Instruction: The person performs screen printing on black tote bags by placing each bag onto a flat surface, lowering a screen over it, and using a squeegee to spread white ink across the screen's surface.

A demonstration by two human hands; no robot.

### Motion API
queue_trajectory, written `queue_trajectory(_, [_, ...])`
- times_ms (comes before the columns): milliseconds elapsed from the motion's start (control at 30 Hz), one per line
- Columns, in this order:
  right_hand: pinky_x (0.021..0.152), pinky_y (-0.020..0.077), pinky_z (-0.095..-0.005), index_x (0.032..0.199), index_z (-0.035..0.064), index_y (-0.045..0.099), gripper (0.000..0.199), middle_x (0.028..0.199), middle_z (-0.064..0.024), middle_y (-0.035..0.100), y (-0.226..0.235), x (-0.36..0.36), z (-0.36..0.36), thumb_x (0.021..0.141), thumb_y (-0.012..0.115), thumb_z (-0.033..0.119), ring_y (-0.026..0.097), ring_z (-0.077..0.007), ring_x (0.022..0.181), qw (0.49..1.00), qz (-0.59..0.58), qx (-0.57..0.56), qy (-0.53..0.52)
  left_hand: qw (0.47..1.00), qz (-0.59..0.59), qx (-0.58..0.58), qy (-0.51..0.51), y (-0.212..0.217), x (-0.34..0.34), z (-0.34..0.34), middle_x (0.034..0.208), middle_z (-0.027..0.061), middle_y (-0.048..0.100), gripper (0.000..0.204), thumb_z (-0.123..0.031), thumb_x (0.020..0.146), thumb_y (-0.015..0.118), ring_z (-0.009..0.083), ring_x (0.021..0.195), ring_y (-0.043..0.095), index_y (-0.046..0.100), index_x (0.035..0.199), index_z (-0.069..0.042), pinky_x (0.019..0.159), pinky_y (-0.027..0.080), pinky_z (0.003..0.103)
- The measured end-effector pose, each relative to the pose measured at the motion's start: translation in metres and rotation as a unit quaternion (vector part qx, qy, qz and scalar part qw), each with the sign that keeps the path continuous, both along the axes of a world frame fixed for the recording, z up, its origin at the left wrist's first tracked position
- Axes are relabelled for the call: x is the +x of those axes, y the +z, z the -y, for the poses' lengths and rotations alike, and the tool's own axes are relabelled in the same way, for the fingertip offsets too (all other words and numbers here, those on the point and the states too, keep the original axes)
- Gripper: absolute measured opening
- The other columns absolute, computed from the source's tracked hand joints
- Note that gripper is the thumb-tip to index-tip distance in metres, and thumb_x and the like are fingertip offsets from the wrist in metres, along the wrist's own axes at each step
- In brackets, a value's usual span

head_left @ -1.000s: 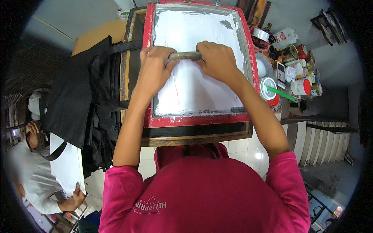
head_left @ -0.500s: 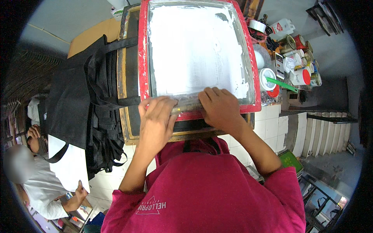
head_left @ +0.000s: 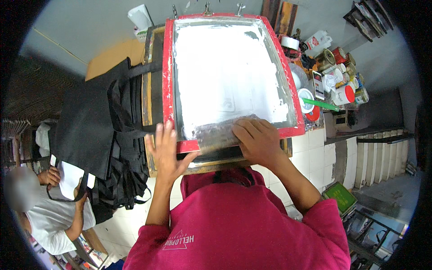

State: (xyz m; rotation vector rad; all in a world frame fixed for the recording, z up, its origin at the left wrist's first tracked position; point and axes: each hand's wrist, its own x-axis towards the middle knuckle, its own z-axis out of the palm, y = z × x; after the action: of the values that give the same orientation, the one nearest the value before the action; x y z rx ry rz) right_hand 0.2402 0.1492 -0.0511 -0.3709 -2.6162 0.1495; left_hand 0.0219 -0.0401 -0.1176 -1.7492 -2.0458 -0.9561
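- Now the squeegee (head_left: 220, 131) lies at the near end of the red-framed printing screen (head_left: 167, 81); a second ago it was at mid-screen, so the pull across the white ink is finished.
- Right hand (head_left: 257, 140): fingers curled down over the squeegee's right end, holding it.
- Left hand (head_left: 166, 150): has let go; fingers spread open, palm by the frame's near-left corner, gripping nothing.
- Judgement: one print stroke looks complete.
- Black tote bags (head_left: 96, 130) are stacked to the left; paint tins (head_left: 342, 76) stand at right.
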Motion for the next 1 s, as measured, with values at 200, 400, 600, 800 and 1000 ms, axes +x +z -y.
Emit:
queue_trajectory(200, [0.082, 0.0571, -0.0408, 0.103, 0.0116, 0.067, 0.030, 0.109, -0.0076, 0.071, 0.091, -0.016, -0.032, 0.073, 0.069, 0.010, 0.071, -0.0269, 0.097, 0.979, -0.176, 0.105, -0.007, 0.986, 0.065, 0.149, 0.030, 0.105, -0.008, -0.029, 0.163, 0.0281, 0.029, 0.129, -0.051, 0.070, 0.091, 0.0403, 0.153, 0.027, 0.013, 0.162, -0.005, 0.126, 0.012, 0.053])
queue_trajectory(400, [0.073, 0.0565, -0.0451, 0.103, 0.0083, 0.069, 0.025, 0.095, -0.0169, 0.072, 0.200, -0.065, -0.091, 0.080, 0.073, 0.018, 0.072, -0.0349, 0.083, 0.963, -0.170, 0.198, -0.066, 0.969, 0.177, -0.111, 0.134, 0.104, -0.040, -0.049, 0.147, 0.0310, 0.048, 0.096, -0.037, 0.079, 0.086, 0.0452, 0.141, 0.042, 0.038, 0.151, 0.005, 0.121, 0.025, 0.052])
queue_trajectory(600, [0.078, 0.0533, -0.0456, 0.103, -0.0024, 0.068, 0.029, 0.093, -0.0254, 0.072, 0.281, -0.098, -0.130, 0.084, 0.072, 0.019, 0.069, -0.0394, 0.087, 0.980, -0.158, 0.090, -0.083, 0.904, 0.094, -0.359, 0.213, 0.053, -0.033, -0.053, 0.135, 0.0325, 0.060, 0.093, -0.051, 0.071, 0.088, 0.0425, 0.126, 0.056, 0.056, 0.131, 0.011, 0.105, 0.035, 0.053])
queue_trajectory(800, [0.085, 0.0525, -0.0460, 0.105, -0.0030, 0.072, 0.032, 0.100, -0.0265, 0.073, 0.316, -0.123, -0.174, 0.082, 0.074, 0.020, 0.069, -0.0427, 0.095, 0.975, -0.185, 0.117, -0.034, 0.846, 0.208, -0.457, 0.182, 0.054, -0.061, -0.065, 0.098, 0.0186, 0.074, 0.062, -0.045, 0.073, 0.090, 0.0359, 0.094, 0.069, 0.069, 0.103, 0.005, 0.093, 0.044, 0.040])
queue_trajectory(1000, [0.082, 0.0535, -0.0392, 0.108, -0.0032, 0.073, 0.034, 0.096, -0.0215, 0.076, 0.329, -0.141, -0.198, 0.081, 0.075, 0.018, 0.071, -0.0302, 0.088, 0.982, -0.172, 0.081, 0.012, 0.818, 0.570, -0.064, 0.056, 0.103, -0.053, -0.029, 0.087, -0.0060, 0.056, 0.018, -0.014, 0.089, 0.077, 0.0077, 0.083, 0.051, 0.060, 0.089, -0.009, 0.081, 0.042, 0.024])
